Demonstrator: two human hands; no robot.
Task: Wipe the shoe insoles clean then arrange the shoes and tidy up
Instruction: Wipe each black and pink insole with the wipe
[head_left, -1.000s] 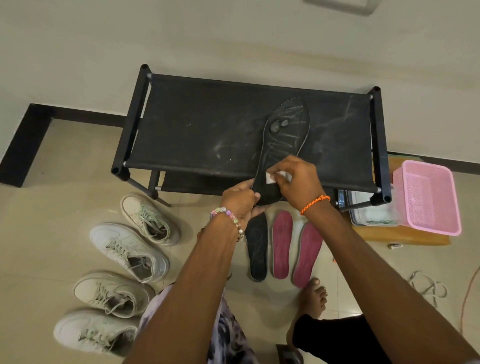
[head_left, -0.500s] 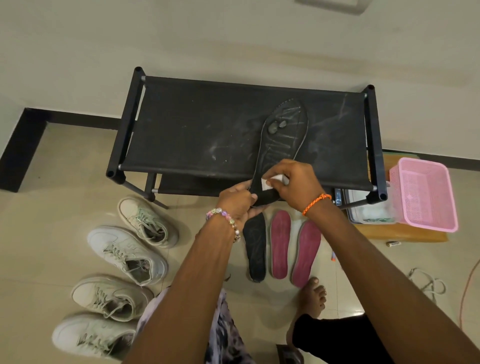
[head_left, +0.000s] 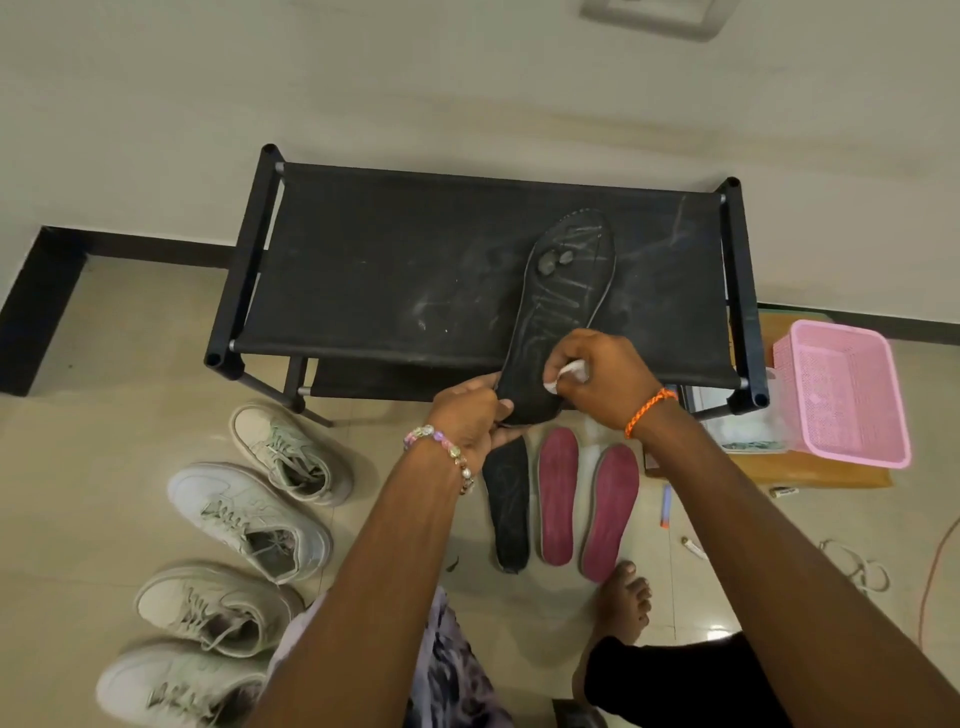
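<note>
A black insole (head_left: 558, 301) lies slanted over the front edge of the black shoe rack (head_left: 395, 270). My left hand (head_left: 470, 418) grips its heel end. My right hand (head_left: 602, 371) pinches a small white wipe (head_left: 563, 376) against the insole near the heel. On the floor below lie another black insole (head_left: 509, 506) and two maroon insoles (head_left: 558, 499) (head_left: 610, 512), side by side. Several pale sneakers (head_left: 249, 519) stand in a row at the left.
A pink basket (head_left: 852, 410) sits on a wooden board at the right, next to a clear container (head_left: 743, 431). Small items and a white cord (head_left: 857, 566) lie on the tiles at right. My bare foot (head_left: 623, 597) rests near the maroon insoles. The wall is close behind the rack.
My right hand with the wipe has shifted slightly along the heel part of the insole. The left hand keeps its hold.
</note>
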